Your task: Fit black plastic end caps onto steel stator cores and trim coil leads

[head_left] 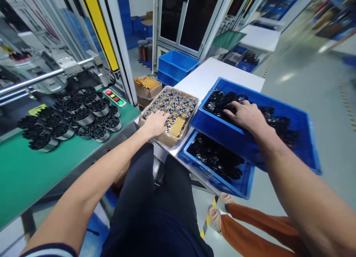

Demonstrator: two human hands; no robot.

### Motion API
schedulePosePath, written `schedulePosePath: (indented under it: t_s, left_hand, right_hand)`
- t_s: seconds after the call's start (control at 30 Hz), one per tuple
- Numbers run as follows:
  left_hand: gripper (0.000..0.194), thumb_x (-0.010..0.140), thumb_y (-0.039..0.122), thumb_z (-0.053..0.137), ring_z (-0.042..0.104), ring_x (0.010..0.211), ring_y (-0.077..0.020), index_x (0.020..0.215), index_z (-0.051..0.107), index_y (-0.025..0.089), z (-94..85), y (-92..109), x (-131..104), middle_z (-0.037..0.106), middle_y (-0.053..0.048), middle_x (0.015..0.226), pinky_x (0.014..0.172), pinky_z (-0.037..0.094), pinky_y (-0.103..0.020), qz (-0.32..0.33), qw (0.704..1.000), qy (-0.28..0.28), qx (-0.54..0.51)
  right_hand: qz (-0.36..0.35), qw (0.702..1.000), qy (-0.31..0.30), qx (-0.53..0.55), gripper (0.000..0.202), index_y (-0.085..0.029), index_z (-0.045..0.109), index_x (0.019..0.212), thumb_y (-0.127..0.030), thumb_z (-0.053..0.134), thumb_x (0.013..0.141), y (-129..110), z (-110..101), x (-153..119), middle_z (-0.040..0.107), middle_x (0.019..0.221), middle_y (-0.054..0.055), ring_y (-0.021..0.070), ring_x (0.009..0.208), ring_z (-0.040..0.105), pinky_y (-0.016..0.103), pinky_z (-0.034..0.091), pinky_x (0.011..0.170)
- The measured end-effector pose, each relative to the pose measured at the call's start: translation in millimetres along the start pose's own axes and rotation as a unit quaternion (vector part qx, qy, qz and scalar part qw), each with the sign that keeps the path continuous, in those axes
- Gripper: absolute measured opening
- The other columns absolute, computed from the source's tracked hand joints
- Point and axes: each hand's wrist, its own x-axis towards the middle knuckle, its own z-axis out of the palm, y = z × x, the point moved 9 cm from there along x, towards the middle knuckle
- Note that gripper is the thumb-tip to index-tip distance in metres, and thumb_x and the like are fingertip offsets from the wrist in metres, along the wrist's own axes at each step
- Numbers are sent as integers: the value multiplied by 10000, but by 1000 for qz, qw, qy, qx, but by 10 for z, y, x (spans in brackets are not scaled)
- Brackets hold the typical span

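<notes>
"From way over here, what do you see by your left hand?"

"My left hand [158,123] is low over the shiny metal rings [175,112]. They lie flat in a cardboard box [164,139], next to each other. I think they lie flat so they don't roll or bang. A brown cardboard sheet [177,127] shows at the near side. Maybe it goes under rings to make a flat floor."

"Are those fingers pinching?"

"They are bent and close together, with the tips down by the rings. I can't tell if they pinch one."

"And the other hand?"

"My right hand [247,115] is down on the black plastic parts [274,118] in the top blue bin [311,145]. The thumb is spread away from the fingers. The tips hide in the black, so I can't tell if they hold one."

"Why is that bin over the lower blue bin [219,184]?"

"It looks like it covers just some of it. I guess that leaves a gap to reach into both. The box is right beside them, so each hand can have its own side."
</notes>
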Motion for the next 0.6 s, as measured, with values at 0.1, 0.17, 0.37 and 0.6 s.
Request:
schedulePosePath:
  t_s: [0.1, 0.17, 0.37, 0.6]
  left_hand:
    - [421, 1091, 365, 819, 728, 1366, -330, 1455, 731, 171, 193, -50, 311, 745, -141, 1472, 1176, 633, -575, -15, 998, -59, 5]
    - [400, 1100, 402, 825, 753, 1331, -312, 1424, 751, 179, 244, -77, 432, 754, -131, 1465, 1156, 661, -568, -23, 996, -82, -9]
    - [317, 1084, 373, 843, 732, 1368, -318, 1320, 782, 171, 166, -159, 423, 762, -124, 1443, 1202, 630, -586, -44, 986, -35, -159]
    - [363, 882, 233, 721, 741, 1313, -305, 1223, 598, 240, -61, -415, -28, 688, -106, 1430, 1174, 645, -587, -129, 830, 130, -527]
  right_hand:
    - [32, 999, -23, 32, 566, -242, 680, 1526, -652, 688, 1137, 202, -11, 30, 710, 1449, 128, 264, 1218, 723, 488, 627, 1103]
    - [37, 997, -35, 53, 548, -225, 706, 1491, -625, 744, 1119, 290, -34, 45, 724, 1446, 132, 262, 1225, 734, 491, 640, 1113]
    - [24, 989, -24, 142, 479, -187, 768, 1320, -387, 950, 925, 320, -147, 66, 810, 1260, 109, 284, 1134, 781, 497, 652, 1104]
    - [36, 950, 134, 280, 390, -201, 803, 1273, -292, 904, 907, 392, -444, -138, 820, 1096, 81, 201, 887, 723, 423, 641, 983]
